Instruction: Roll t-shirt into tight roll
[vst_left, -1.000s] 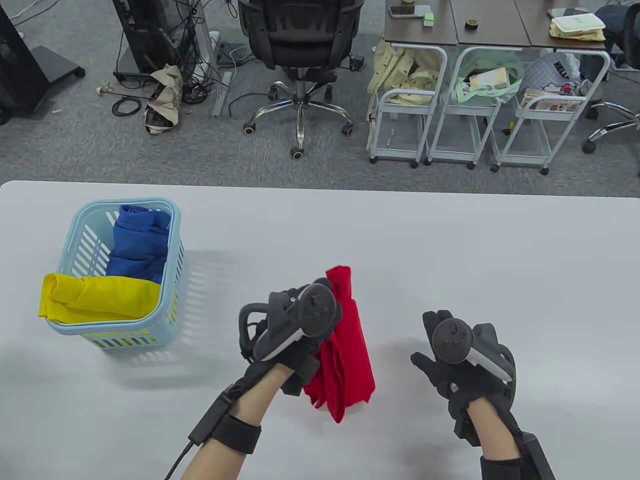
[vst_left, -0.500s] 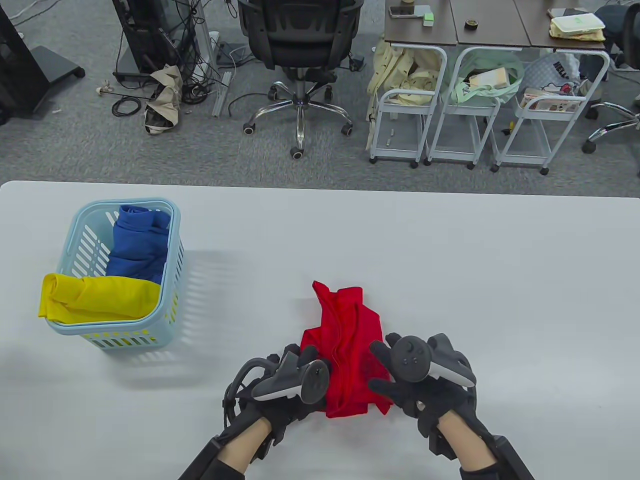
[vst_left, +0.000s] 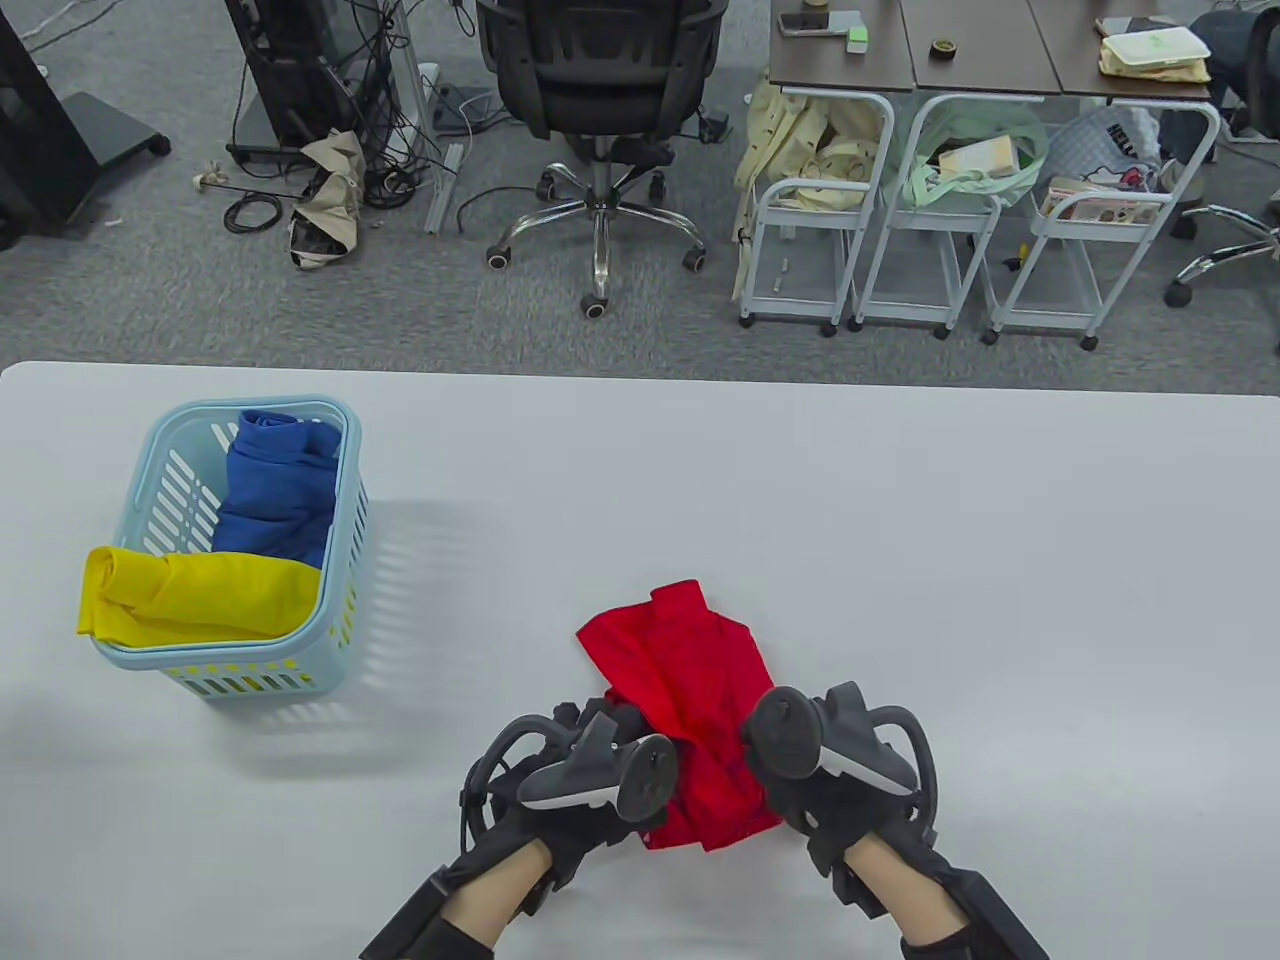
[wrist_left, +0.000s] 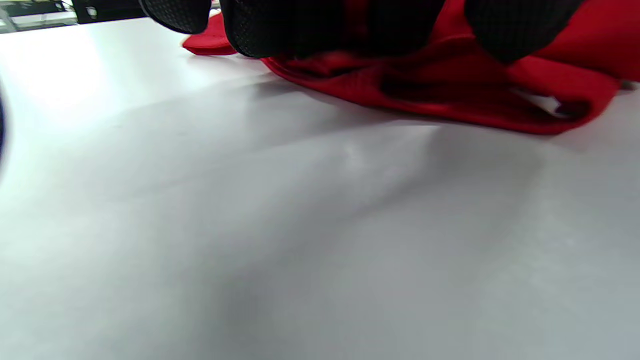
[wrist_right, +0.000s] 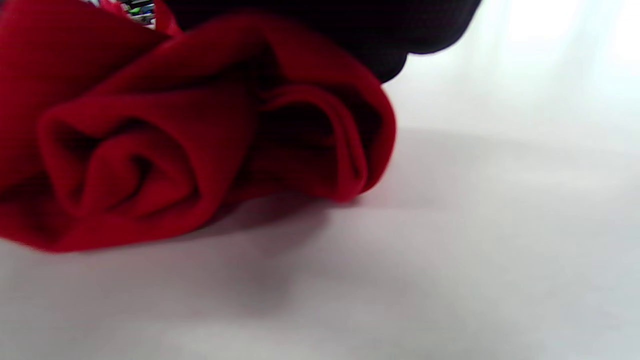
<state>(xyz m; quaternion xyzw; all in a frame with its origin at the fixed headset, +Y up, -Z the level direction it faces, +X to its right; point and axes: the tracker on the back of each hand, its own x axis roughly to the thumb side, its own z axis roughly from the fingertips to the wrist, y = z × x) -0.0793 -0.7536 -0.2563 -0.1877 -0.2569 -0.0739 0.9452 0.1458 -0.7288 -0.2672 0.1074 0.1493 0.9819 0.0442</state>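
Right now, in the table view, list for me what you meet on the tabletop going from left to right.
yellow shirt hanging over the basket's left rim → light blue basket holding a blue shirt → left hand → red t-shirt → right hand.

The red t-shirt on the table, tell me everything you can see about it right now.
The red t-shirt is plain red knit cloth, bunched and folded, lying on the white table near the front edge. Its far part spreads loosely, creased, with a small flap poking up. The near end is curled over itself; the right wrist view shows soft spiral folds, loose rather than tight. The left hand and right hand sit on either side of that near end, their fingers resting on the fabric.
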